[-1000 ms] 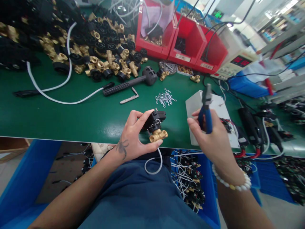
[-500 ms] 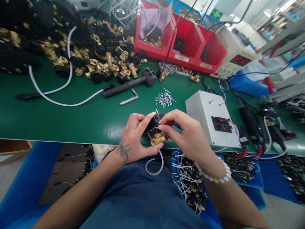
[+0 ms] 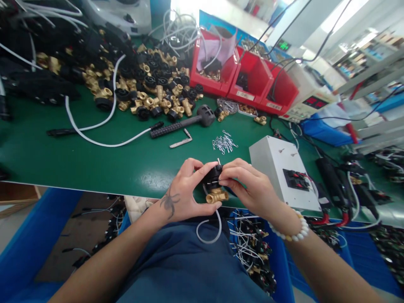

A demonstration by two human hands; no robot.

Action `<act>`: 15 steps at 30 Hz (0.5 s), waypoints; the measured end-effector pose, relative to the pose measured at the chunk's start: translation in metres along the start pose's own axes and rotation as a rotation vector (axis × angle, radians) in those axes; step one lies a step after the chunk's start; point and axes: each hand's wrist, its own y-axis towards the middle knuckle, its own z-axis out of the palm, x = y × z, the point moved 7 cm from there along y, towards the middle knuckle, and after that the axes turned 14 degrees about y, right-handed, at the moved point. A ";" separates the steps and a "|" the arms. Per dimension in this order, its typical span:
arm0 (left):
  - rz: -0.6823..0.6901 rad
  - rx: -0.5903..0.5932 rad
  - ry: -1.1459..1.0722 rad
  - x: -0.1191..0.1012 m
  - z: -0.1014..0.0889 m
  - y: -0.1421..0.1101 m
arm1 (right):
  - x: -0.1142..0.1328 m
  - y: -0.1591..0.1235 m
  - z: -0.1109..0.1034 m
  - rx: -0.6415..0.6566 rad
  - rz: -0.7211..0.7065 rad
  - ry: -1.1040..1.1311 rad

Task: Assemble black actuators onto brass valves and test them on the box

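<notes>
My left hand (image 3: 184,193) is wrapped around a valve, with the fingers on its black top (image 3: 214,173) and the thumb under its brass body (image 3: 216,196). The valve is upright over the table's front edge, a metal stem (image 3: 219,161) sticking up from it and a grey cable (image 3: 220,229) looping below. My right hand (image 3: 252,185) is closed in a pinch against the black part's right side, on a thin hairpin clip (image 3: 215,182) that the fingertips mostly hide. A pile of similar hairpin clips (image 3: 224,143) lies on the green table (image 3: 126,166) beyond my hands.
A grey box (image 3: 284,168) with sockets stands to the right. Behind the clips lie a black mallet-like tool (image 3: 183,124), a bent metal key (image 3: 182,141) and many brass fittings (image 3: 148,101). Red bins (image 3: 214,82) line the back. A blue crate (image 3: 279,256) of cabled parts sits below the table.
The hairpin clip, whose wire stuck out in front of the black part, now sits closer against it, my right fingertips pressing there. The whole view has shifted slightly.
</notes>
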 end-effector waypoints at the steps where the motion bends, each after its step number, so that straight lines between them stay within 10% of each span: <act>1: -0.030 0.005 -0.023 0.003 -0.001 0.000 | 0.000 0.006 -0.002 0.012 0.019 -0.018; 7: -0.060 0.018 -0.020 0.003 0.000 0.000 | -0.042 0.074 -0.024 -0.118 0.342 0.047; 15: -0.040 0.034 0.004 0.000 -0.001 0.000 | -0.134 0.129 0.061 0.210 0.900 0.295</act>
